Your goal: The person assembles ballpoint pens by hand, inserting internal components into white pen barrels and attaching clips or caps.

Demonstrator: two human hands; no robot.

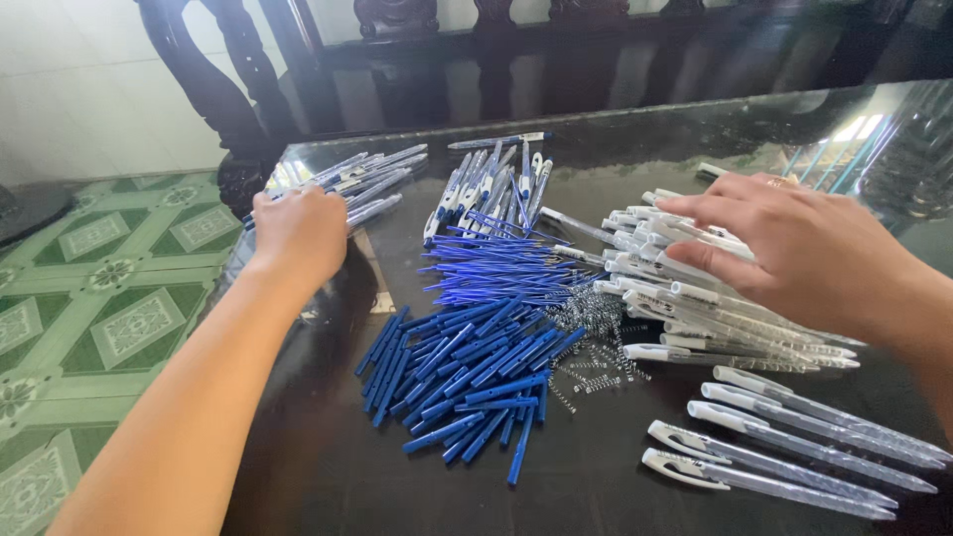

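— Where are the 2 hands?
— Left hand (298, 230) reaches far left, knuckles up, fingers curled down. Right hand (794, 248) lies flat at right, palm down, fingers spread leftward.

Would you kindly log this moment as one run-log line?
left hand on assembled pens | right hand on clear barrels | blue caps between

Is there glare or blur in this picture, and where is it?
Head view: strong glare streaks on the glossy dark table at the upper right; the right hand over the clear pen barrels is slightly motion-blurred; the left hand and blue pen parts look sharp; the picture's edges look slightly stretched by the wide lens.
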